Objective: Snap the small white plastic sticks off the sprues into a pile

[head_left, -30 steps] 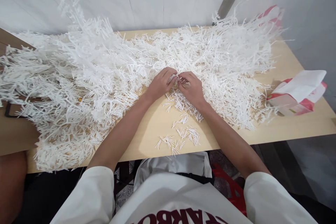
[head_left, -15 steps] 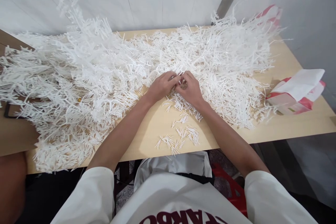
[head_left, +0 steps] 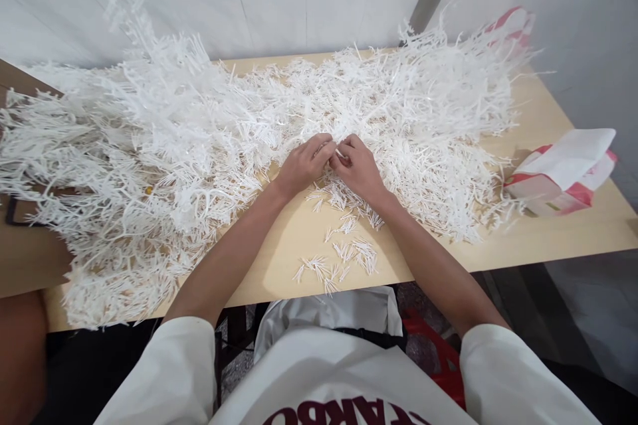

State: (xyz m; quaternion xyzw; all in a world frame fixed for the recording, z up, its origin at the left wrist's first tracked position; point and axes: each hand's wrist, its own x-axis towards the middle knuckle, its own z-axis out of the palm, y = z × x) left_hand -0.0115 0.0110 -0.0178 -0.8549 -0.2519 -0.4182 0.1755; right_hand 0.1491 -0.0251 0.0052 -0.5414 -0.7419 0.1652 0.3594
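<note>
My left hand [head_left: 306, 163] and my right hand [head_left: 359, 171] meet fingertip to fingertip over the near edge of the heap. Both have curled, closed fingers, pinching a small white plastic sprig [head_left: 341, 155] that is mostly covered by them. Around and beyond them spreads a large heap of white branching plastic sprigs [head_left: 423, 106], tangled and many-tipped. Closer to my body, several short loose sprigs [head_left: 356, 254] lie on the wooden table [head_left: 279, 265], between my forearms.
A red and white paper packet [head_left: 558, 176] stands at the table's right, with another red and white packet [head_left: 513, 26] behind the heap. A taller pile [head_left: 164, 99] rises on the left beside a cardboard box [head_left: 30, 259]. Another person's arm [head_left: 22, 352] shows at lower left.
My fingers have drawn closer together, and the right hand's fingers have curled in more. The heap and the loose sprigs look the same.
</note>
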